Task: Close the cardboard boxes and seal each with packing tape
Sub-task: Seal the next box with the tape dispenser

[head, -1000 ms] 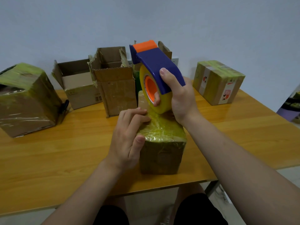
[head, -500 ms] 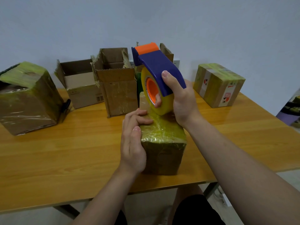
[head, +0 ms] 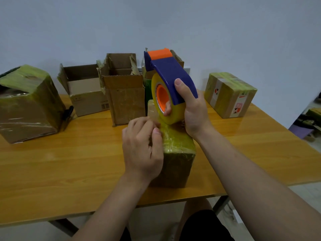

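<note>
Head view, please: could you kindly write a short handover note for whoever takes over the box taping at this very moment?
Right grip holds the tape dispenser, its roll resting on top of the front box.
Left grip curls at that box's top left edge, thumb on the taped top.
Done: the far-left box and the far-right box look taped over.
Left: finish the front box, then close and tape the low open box, the tall open box and the half-hidden box behind the dispenser.
</note>
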